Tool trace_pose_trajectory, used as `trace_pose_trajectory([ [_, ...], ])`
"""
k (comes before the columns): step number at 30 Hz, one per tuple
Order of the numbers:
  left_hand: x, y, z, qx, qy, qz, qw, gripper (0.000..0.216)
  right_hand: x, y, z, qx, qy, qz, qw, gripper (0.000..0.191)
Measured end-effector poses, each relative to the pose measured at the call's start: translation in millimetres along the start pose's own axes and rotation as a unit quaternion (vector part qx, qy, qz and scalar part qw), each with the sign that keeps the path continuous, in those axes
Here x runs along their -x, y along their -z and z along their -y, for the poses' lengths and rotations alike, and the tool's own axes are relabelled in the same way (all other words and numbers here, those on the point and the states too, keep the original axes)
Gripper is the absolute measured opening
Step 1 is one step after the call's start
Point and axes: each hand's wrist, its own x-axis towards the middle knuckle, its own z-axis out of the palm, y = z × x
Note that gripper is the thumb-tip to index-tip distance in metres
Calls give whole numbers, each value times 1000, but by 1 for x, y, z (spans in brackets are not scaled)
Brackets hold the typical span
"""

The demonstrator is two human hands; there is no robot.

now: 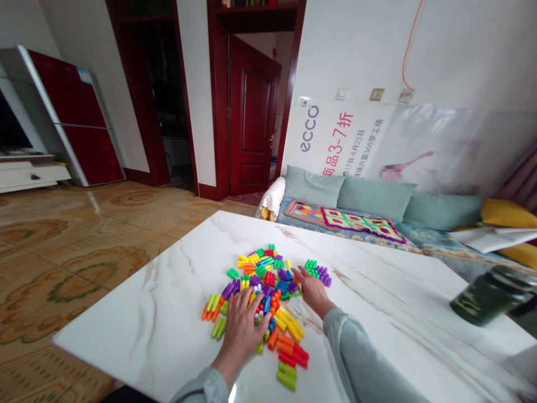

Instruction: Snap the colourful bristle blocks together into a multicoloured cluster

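Observation:
A loose pile of colourful plastic building pieces (pixel 282 286), tube-like and joined in small bundles, is spread over the white marble-patterned table (pixel 168 302). My left hand (pixel 243 327) lies palm down over the near left part of the pile, fingers spread, covering some pieces. At the right edge of the pile, my right hand (pixel 312 290) has its fingers stretched out against the pieces, with an orange one by the fingertips. Just beyond it sit a green knobbed cluster (pixel 311 267) and a purple one (pixel 324 276), side by side. Yellow pieces (pixel 289 323) and red pieces (pixel 293 355) lie nearer me.
A dark green jar-like bottle (pixel 482 299) is on the right side of the table. Behind the table stands a sofa with blue-green cushions (pixel 375 197) and a crocheted cover (pixel 363 222). A red refrigerator (pixel 79 123) and a half-open red door (pixel 254 117) are farther back.

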Motion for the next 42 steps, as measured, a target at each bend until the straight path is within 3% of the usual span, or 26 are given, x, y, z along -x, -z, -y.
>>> trace_pose_trajectory([
  [8, -2, 5, -4, -2, 10, 3, 1000, 44, -13, 3, 13, 7, 1, 11, 1000, 50],
  [12, -3, 8, -6, 3, 12, 11, 1000, 44, -5, 16, 20, -8, -17, -27, 999, 47],
  [14, -3, 9, -7, 7, 15, 13, 1000, 44, 6, 19, 29, -63, -39, -86, 993, 40],
  [16, -3, 11, -8, 12, 22, 12, 1000, 43, 22, 17, 39, -199, -74, -169, 962, 37],
  [19, -4, 13, -10, 22, 31, 10, 999, 42, 49, 5, 53, -427, -140, -231, 863, 43],
  [21, -4, 13, -11, 26, 38, 11, 999, 42, 62, -6, 60, -495, -181, -239, 816, 46],
  [23, -4, 14, -10, 29, 40, 17, 999, 42, 70, -16, 64, -515, -207, -242, 796, 48],
  [28, -5, 15, -10, 26, 35, 28, 999, 42, 69, -32, 70, -523, -234, -242, 783, 50],
  [42, -5, 15, -11, 12, 31, 26, 999, 40, 64, -37, 75, -473, -224, -266, 810, 49],
])
